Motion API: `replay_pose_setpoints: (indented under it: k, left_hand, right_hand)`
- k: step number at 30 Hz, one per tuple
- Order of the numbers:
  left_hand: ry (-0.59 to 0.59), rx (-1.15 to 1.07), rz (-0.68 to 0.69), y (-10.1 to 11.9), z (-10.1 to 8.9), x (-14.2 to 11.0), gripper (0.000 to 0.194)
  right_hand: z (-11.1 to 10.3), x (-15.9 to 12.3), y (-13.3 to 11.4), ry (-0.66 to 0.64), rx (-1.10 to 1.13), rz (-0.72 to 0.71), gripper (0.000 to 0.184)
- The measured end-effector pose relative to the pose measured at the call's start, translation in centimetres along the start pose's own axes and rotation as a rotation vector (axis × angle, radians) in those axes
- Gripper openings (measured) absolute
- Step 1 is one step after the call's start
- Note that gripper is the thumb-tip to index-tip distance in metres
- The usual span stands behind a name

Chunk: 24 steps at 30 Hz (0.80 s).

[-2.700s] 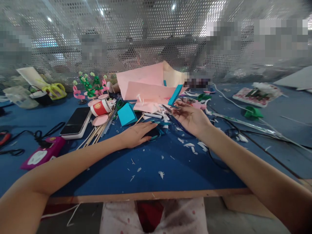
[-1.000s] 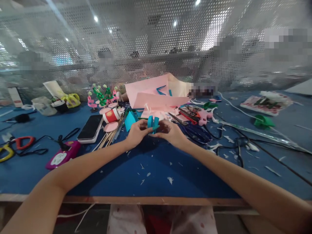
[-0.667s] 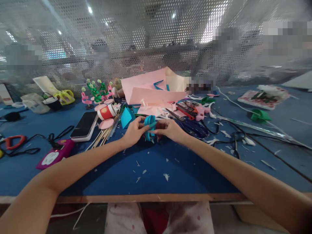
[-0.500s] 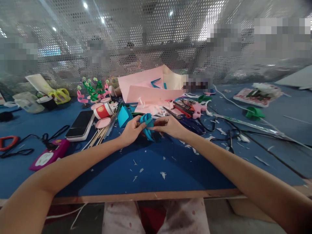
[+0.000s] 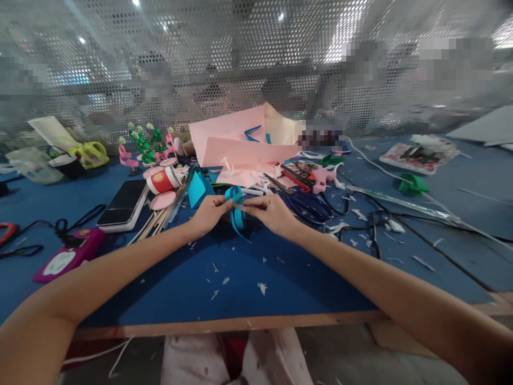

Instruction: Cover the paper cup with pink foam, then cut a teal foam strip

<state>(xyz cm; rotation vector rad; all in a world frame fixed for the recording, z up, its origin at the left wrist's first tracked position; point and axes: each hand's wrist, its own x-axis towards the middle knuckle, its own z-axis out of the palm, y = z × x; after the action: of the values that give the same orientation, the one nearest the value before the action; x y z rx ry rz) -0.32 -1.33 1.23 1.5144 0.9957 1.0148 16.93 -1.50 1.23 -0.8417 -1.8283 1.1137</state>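
Note:
A looped blue paper strip (image 5: 238,218) hangs between my hands, just above the table. My left hand (image 5: 210,214) pinches it from the left with thumb and fingers. From the right, the thumb and fingertips of my right hand (image 5: 273,214) close on the same strip, and the two hands' tips nearly meet. Behind my left hand stands a folded blue paper (image 5: 200,189). Dark blue-handled scissors (image 5: 310,208) lie to the right of my right hand, blades pointing away. Beyond the hands rests a large folded pink paper sheet (image 5: 244,152).
At left are a phone-like black-and-white device (image 5: 123,205), a purple box (image 5: 69,255), wooden sticks (image 5: 157,224), a red-and-white paper cup (image 5: 163,180) and small paper plants (image 5: 146,144). Black cables (image 5: 377,224) and a green paper piece (image 5: 412,184) lie right. White scraps (image 5: 262,289) dot the table (image 5: 288,299).
Earlier my right hand held scissors and a blue strip, with my left hand flat on the table. Now the scissors lie down and both hands pinch the looped strip, which hangs lower.

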Motion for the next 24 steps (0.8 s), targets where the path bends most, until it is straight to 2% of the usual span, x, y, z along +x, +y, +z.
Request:
replay_pose_setpoints:
  k: [6,11,16,19,24]
  left_hand:
    - [-0.008,-0.095,-0.033,-0.2,-0.3,0.2,0.039]
    - [0.027,-0.078,-0.009,-0.3,-0.2,0.2,0.034]
    - [-0.004,-0.019,0.024,-0.4,-0.1,0.2,0.036]
    - [0.002,-0.01,0.037,-0.3,-0.1,0.1,0.037]
    - [0.004,-0.043,0.019,-0.1,-0.1,0.0,0.038]
  right_hand:
    - [0.1,0.1,-0.1,-0.118,0.168,-0.021,0.032]
    - [0.1,0.0,-0.2,0.005,0.132,0.045,0.029]
    - [-0.2,0.1,0.1,0.119,0.126,0.169,0.03]
    - [-0.5,0.1,0.0,0.18,0.127,0.177,0.03]
    - [-1.1,0.1,-0.4,0.198,0.101,0.161,0.035]
